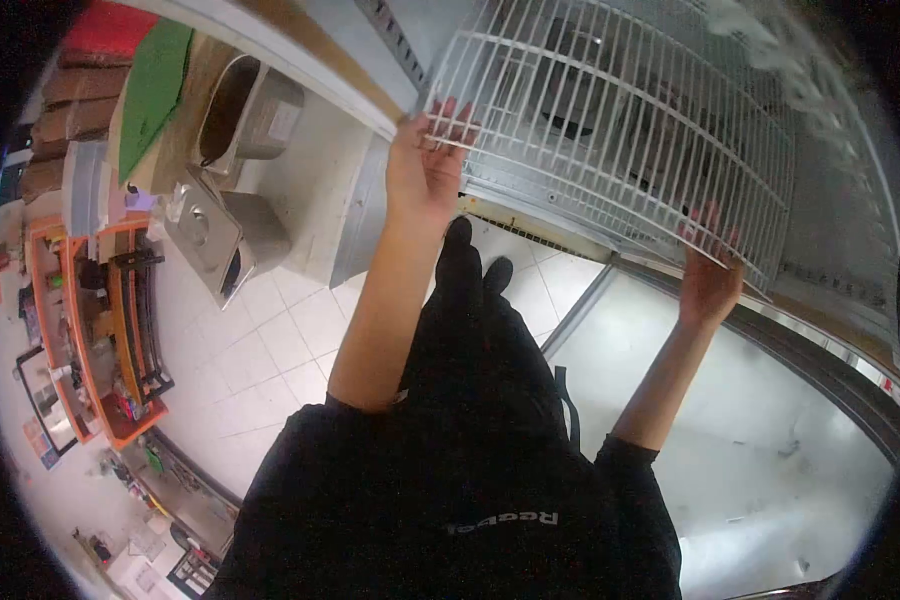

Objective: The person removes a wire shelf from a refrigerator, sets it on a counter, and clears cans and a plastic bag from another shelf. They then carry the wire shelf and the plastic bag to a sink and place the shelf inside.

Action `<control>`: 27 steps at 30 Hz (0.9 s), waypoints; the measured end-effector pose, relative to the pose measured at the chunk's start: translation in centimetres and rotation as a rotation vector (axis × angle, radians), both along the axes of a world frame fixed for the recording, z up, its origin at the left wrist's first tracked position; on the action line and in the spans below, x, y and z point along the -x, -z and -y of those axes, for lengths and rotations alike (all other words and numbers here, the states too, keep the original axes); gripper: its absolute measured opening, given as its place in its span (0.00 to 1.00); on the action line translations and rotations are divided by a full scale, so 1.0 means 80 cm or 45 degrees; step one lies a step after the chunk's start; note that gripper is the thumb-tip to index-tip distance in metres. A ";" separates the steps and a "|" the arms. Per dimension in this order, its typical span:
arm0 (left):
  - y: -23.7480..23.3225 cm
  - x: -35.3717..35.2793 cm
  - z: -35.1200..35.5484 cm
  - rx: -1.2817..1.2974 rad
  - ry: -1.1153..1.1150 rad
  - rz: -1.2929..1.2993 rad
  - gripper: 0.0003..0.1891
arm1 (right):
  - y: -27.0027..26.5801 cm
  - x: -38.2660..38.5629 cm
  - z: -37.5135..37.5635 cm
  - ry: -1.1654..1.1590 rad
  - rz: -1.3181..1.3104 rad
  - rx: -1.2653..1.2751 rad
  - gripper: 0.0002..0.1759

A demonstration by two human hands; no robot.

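Gripping the rack (620, 120) by its near edge — left hand (425, 170) at one corner, right hand (710, 285) at the other — spreads the load; it hangs raised over the floor (270, 340).

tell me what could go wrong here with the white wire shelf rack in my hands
The left hand and right hand hold the white wire shelf rack only along its near edge, so the wide rack could tip or slip from the grip. The fingers are hooked over the wires and might get pinched if the rack jams against the white cabinet wall.
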State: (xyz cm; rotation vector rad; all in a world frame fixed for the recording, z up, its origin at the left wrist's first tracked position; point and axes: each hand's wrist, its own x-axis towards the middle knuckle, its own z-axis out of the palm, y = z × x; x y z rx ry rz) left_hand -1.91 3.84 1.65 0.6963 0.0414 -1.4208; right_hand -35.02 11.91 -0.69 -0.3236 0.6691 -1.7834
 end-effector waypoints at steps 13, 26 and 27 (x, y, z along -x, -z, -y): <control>0.003 -0.002 -0.007 0.055 0.051 0.018 0.19 | -0.012 -0.013 0.001 0.078 -0.118 0.025 0.30; 0.012 -0.008 0.006 0.072 0.082 -0.023 0.15 | -0.009 -0.008 0.014 0.156 -0.123 0.049 0.33; 0.010 -0.007 0.007 0.062 0.076 -0.014 0.15 | -0.013 -0.013 0.014 0.129 -0.116 0.055 0.32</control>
